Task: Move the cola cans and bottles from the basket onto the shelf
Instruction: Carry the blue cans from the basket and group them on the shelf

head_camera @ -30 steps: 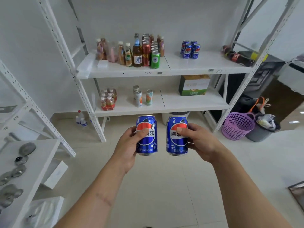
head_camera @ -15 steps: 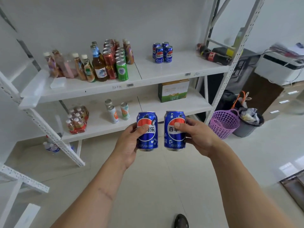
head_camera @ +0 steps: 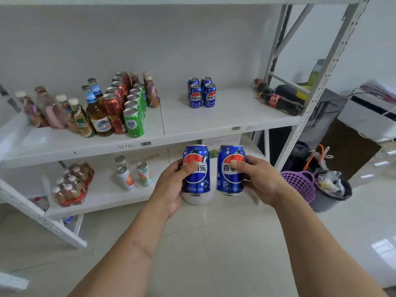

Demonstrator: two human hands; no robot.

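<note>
Partway through, by the look of it: four blue cola cans (head_camera: 201,93) already stand in a tight cluster at the upper middle of the frame on the shelf (head_camera: 227,122), and two dark cola bottles (head_camera: 278,99) lie on their sides toward its right end. Two more cans are in transit at centre frame, just below the shelf's front edge. The left hand (head_camera: 171,187) has its grip wrapped round the left can (head_camera: 196,168), thumb across the label; the right hand (head_camera: 260,181) holds the right can (head_camera: 231,169) the same way. Both are upright, side by side, not yet set down. The purple basket (head_camera: 300,185) sits on the floor at right; its contents cannot be made out, so how many remain is unclear.
</note>
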